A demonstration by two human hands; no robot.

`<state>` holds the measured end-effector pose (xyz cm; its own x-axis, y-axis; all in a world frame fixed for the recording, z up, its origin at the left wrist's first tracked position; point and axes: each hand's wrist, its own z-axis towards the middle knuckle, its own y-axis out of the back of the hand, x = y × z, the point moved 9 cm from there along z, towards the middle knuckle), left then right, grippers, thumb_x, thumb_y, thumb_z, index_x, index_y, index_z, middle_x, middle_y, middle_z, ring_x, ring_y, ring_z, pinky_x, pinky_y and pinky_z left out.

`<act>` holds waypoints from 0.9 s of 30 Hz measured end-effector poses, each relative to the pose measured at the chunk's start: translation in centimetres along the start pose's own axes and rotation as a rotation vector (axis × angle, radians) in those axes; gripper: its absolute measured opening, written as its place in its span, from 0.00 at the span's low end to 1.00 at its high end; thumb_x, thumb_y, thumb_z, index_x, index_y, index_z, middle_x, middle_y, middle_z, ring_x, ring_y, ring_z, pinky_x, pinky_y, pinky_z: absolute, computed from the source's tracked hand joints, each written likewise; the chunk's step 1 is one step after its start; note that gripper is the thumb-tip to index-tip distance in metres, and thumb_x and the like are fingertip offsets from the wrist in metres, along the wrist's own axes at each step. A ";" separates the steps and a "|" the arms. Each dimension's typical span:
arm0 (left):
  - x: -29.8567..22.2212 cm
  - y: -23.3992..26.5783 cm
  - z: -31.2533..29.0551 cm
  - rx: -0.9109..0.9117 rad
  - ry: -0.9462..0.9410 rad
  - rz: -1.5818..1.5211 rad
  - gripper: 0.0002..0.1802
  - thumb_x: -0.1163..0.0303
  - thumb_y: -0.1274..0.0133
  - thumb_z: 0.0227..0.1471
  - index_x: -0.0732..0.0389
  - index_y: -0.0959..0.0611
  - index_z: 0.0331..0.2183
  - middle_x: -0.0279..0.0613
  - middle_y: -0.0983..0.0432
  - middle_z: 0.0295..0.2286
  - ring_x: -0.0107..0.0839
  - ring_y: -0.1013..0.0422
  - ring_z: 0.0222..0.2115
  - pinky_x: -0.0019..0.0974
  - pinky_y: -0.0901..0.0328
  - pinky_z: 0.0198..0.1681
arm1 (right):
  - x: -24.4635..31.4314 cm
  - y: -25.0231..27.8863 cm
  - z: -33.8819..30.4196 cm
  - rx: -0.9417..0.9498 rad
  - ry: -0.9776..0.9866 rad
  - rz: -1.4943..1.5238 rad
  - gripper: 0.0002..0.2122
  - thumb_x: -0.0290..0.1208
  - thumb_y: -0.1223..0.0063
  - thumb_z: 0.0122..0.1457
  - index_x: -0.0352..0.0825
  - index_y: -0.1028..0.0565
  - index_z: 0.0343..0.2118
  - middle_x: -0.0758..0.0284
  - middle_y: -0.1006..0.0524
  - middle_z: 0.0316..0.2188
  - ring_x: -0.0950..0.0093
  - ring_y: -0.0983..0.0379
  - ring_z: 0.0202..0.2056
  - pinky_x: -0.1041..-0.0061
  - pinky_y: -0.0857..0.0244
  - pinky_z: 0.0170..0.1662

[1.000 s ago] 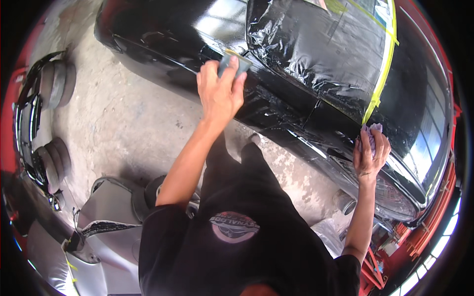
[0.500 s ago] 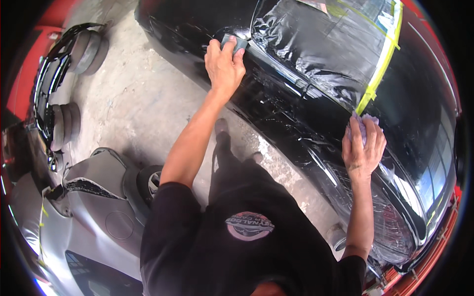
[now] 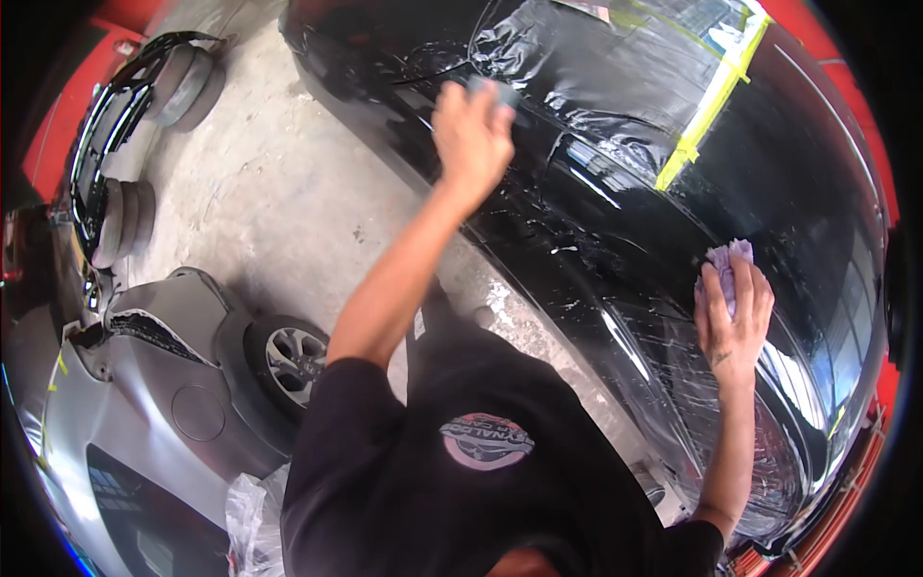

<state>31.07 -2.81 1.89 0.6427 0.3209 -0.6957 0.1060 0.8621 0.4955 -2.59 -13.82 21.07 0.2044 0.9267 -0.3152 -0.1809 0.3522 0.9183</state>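
Observation:
My left hand [image 3: 471,137] is closed around a small grey-blue block [image 3: 502,93], held at the door side of a black car [image 3: 615,226]. Motion blurs the block and fingertips, so I cannot tell whether the block touches the paint. Further right, my right hand [image 3: 735,313] grips a crumpled lilac cloth [image 3: 731,264] against the black body panel. Dark plastic film [image 3: 615,82] covers the car's window area, edged with yellow masking tape [image 3: 707,120]. Wet-looking streaks and glints lie along the panel.
A silver car [image 3: 154,375] with a wheel [image 3: 293,356] stands at the lower left. Several tires [image 3: 187,87] and a black bumper-like part [image 3: 106,125] are at the far left. Clear plastic sheeting [image 3: 258,519] hangs beside the silver car. Concrete floor [image 3: 260,183] runs between the cars.
My left hand with the block has moved right and slightly nearer. My right hand with the cloth has slid right and nearer, away from the tape's end. The view has shifted a little.

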 end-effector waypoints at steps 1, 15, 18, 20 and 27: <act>-2.9 -0.2 -2.3 0.029 -0.047 -0.123 0.22 0.68 0.28 0.51 0.58 0.11 0.49 0.53 0.27 0.39 0.56 0.27 0.41 0.55 0.32 0.43 | 0.2 0.0 -0.1 -0.016 0.001 -0.007 0.24 0.24 0.29 0.56 0.40 0.20 0.57 0.53 0.24 0.60 0.52 0.25 0.56 0.50 0.30 0.57; -5.1 0.7 -1.9 0.156 -0.156 -0.114 0.18 0.69 0.31 0.57 0.63 0.10 0.48 0.50 0.24 0.38 0.53 0.24 0.39 0.49 0.28 0.44 | -0.3 -0.4 -1.3 -0.037 -0.024 -0.034 0.26 0.27 0.27 0.57 0.42 0.21 0.59 0.54 0.24 0.60 0.52 0.25 0.56 0.50 0.29 0.56; 3.1 1.6 3.8 0.178 0.003 0.083 0.19 0.71 0.30 0.55 0.64 0.09 0.49 0.52 0.24 0.38 0.53 0.22 0.41 0.51 0.28 0.45 | -0.3 -0.4 -1.2 -0.042 -0.012 -0.022 0.26 0.26 0.28 0.57 0.42 0.22 0.59 0.54 0.25 0.60 0.52 0.24 0.56 0.50 0.29 0.56; 2.9 1.0 3.2 0.241 0.008 0.050 0.18 0.72 0.30 0.55 0.64 0.09 0.48 0.53 0.21 0.41 0.54 0.21 0.44 0.51 0.27 0.48 | -0.4 -0.5 -1.0 -0.043 -0.006 -0.024 0.26 0.26 0.28 0.56 0.42 0.22 0.60 0.54 0.25 0.60 0.52 0.24 0.56 0.50 0.29 0.56; 1.6 -0.2 3.2 0.296 -0.107 -0.061 0.19 0.69 0.27 0.50 0.54 0.07 0.46 0.43 0.22 0.38 0.49 0.24 0.44 0.52 0.31 0.47 | -0.3 -0.2 -1.2 -0.033 -0.037 -0.023 0.26 0.26 0.28 0.56 0.42 0.21 0.59 0.54 0.24 0.60 0.51 0.25 0.56 0.50 0.29 0.56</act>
<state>34.49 -3.73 2.33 0.7028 0.2154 -0.6781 0.3531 0.7218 0.5953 -3.77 -13.95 20.72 0.2444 0.9130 -0.3267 -0.2077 0.3783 0.9021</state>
